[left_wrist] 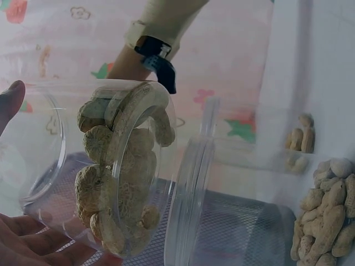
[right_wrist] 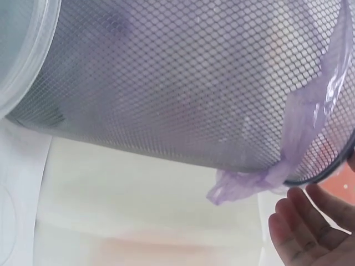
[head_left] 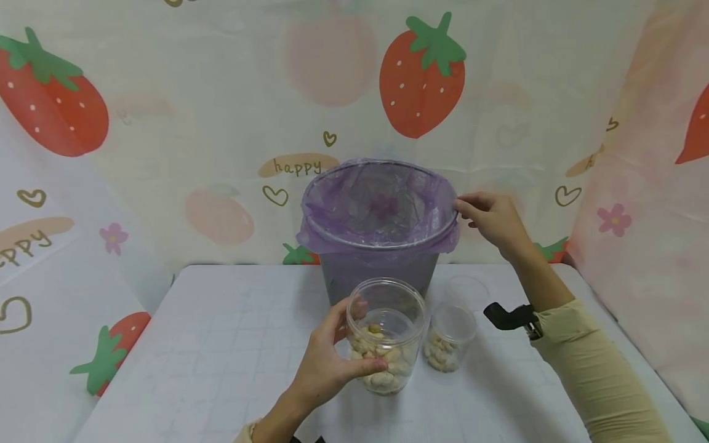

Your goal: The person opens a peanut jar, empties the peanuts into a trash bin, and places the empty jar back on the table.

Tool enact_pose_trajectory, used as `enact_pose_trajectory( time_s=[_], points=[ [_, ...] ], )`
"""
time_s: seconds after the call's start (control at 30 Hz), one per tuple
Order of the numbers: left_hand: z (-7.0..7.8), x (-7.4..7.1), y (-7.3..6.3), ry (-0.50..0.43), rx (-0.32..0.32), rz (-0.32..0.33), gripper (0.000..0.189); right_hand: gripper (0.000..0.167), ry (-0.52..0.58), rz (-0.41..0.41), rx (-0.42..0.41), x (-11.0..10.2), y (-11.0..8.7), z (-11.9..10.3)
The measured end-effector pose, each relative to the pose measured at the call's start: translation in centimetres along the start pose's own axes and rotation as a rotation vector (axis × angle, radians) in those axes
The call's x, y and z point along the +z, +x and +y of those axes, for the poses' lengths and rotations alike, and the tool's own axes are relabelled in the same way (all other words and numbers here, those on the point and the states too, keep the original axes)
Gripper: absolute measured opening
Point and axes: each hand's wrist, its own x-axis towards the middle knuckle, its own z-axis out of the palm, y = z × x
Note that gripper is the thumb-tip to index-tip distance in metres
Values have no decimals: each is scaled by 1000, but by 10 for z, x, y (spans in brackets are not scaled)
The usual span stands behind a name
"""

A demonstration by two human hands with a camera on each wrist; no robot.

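My left hand [head_left: 327, 360] grips a clear plastic jar [left_wrist: 125, 166] by its side, thumb in front and fingers behind. Unshelled peanuts [left_wrist: 97, 183] lie at its bottom. In the left wrist view, it is held close over the rim of a second clear jar [left_wrist: 188, 202] standing on the table with more peanuts inside; the two overlap in the head view. A smaller jar of peanuts [head_left: 448, 338] stands to their right. Behind them is a mesh trash bin [head_left: 382, 271] lined with a purple bag [head_left: 382, 197]. My right hand [head_left: 493, 221] pinches the bin's rim at its right side, where the bag folds over.
The white table [head_left: 238, 344] extends to either side of the jars. A faint clear ring [head_left: 468, 289] lies right of the bin. Strawberry-printed cloth [head_left: 221, 111] hangs behind the table and along both sides.
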Motion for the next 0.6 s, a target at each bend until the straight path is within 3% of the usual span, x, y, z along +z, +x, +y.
enact_pose_trajectory(
  time_s=[0.6],
  points=[
    [-5,-1,0,-5,9,-4,93,46,153,56,-62,10,-1,2]
  ],
)
